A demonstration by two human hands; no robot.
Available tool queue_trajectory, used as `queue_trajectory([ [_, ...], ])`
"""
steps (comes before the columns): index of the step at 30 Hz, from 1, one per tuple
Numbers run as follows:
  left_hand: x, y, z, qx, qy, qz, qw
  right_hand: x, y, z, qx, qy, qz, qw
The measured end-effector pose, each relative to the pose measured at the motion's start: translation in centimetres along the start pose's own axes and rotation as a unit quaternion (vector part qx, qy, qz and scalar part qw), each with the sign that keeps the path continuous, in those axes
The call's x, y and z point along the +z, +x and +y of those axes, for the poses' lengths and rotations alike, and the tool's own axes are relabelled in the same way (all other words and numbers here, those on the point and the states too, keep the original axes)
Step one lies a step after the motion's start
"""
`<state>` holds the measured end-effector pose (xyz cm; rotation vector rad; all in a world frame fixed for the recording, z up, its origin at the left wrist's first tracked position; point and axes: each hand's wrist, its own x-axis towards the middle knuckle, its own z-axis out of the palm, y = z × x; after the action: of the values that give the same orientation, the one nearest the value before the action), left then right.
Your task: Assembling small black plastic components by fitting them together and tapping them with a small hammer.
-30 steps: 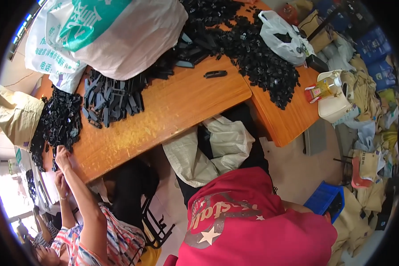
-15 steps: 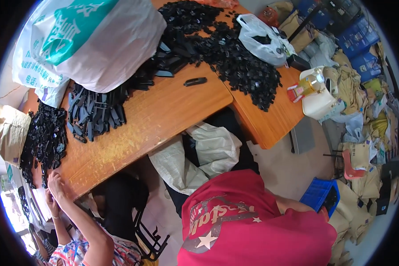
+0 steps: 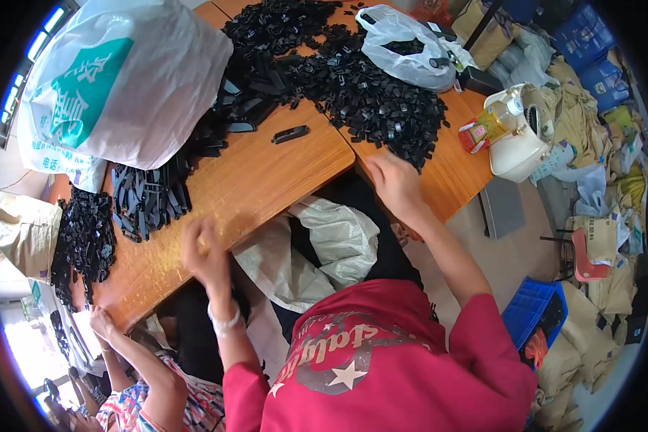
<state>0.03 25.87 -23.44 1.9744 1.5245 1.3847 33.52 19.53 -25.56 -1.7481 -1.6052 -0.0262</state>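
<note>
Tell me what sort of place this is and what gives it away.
Probably a small workshop handling plastic parts: heaps of small black plastic-looking pieces lie on a worn orange-brown wooden table, and bulging tan sacks are piled along the right side.

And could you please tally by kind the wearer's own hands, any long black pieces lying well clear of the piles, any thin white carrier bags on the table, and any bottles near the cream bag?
Left hand and right hand: 2
Black piece: 1
Carrier bag: 1
Bottle: 1
Total: 5
</note>
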Motion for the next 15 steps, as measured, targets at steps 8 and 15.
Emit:
queue_trajectory([
  [8, 15.2, 5.9, 1.7, 0.204, 0.024, -0.145, 0.968, 5.3, 3.8, 2.1, 0.036, -0.104, -0.02, 0.994],
  [15, 17.2, 6.7, 0.3, 0.206, 0.092, -0.179, 0.958, 4.9, 3.5, 2.1, 0.01, -0.089, 0.006, 0.996],
])
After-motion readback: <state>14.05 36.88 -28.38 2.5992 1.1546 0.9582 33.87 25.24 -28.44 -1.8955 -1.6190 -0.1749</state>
